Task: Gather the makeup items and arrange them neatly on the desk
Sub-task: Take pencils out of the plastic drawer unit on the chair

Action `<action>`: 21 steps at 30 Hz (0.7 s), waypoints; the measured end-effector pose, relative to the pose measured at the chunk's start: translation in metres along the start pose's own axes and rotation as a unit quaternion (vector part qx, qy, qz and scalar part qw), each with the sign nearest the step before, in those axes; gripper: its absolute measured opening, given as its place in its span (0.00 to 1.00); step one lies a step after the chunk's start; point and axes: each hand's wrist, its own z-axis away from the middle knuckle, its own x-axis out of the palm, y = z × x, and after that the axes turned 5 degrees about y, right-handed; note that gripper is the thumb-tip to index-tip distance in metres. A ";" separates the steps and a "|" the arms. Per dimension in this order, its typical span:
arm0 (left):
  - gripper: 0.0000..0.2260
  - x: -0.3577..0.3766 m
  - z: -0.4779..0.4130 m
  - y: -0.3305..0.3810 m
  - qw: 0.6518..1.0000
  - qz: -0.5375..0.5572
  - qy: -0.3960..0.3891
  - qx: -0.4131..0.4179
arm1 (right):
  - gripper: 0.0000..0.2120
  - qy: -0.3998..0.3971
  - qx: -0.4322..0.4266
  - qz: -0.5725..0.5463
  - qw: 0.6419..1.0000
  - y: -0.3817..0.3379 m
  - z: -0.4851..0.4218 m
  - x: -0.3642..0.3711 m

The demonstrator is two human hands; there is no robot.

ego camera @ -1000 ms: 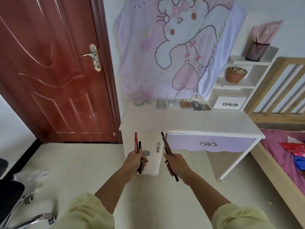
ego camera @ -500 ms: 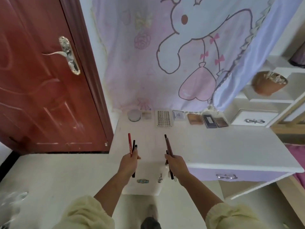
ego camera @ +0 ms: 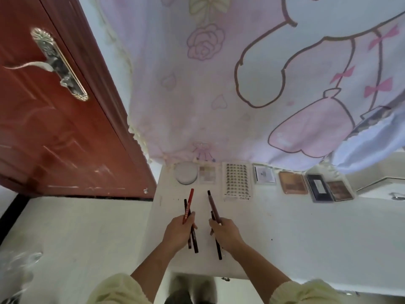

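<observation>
both hands have come forward over the desk, nearer the row of palettes at its back edge. left hand grips a red pencil with dark pencils. right hand grips a brown pencil and a black pencil. all tips point toward that row, with bare desk between.

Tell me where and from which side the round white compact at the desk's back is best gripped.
Probably by its rim, pinched across the round white compact from above. It lies flat as a low disc on the desk, with the square palette close on its right and the hanging cloth just behind, so the top and left-front edge look freest.
</observation>
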 end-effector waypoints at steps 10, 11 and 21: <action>0.20 -0.016 -0.054 0.003 0.984 -0.135 -0.081 0.084 | 0.14 0.001 -0.011 0.117 0.993 -0.016 -0.035 0.025; 0.20 -0.016 -0.056 0.004 0.981 -0.147 -0.086 0.088 | 0.14 0.002 -0.016 0.138 0.990 -0.016 -0.037 0.024; 0.22 -0.022 -0.055 0.000 0.986 -0.134 -0.065 0.076 | 0.18 0.035 -0.023 0.189 0.981 -0.004 -0.036 0.015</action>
